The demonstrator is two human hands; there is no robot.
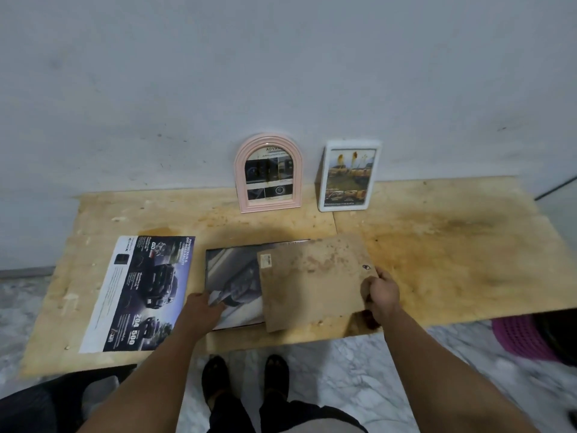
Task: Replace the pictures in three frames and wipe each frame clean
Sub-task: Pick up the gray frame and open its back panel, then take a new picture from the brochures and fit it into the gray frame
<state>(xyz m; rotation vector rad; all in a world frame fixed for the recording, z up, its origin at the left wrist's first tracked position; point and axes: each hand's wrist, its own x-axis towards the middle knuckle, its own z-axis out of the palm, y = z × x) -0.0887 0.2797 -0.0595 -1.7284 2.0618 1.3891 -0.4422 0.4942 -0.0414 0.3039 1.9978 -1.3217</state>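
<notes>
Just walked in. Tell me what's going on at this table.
A person is working on a dark frame lying flat on the plywood table. The right hand grips the brown backing board, held partly over the frame; the left hand touches the picture inside. A car brochure page lies to the left. A pink arched frame and a white frame lean against the wall.
</notes>
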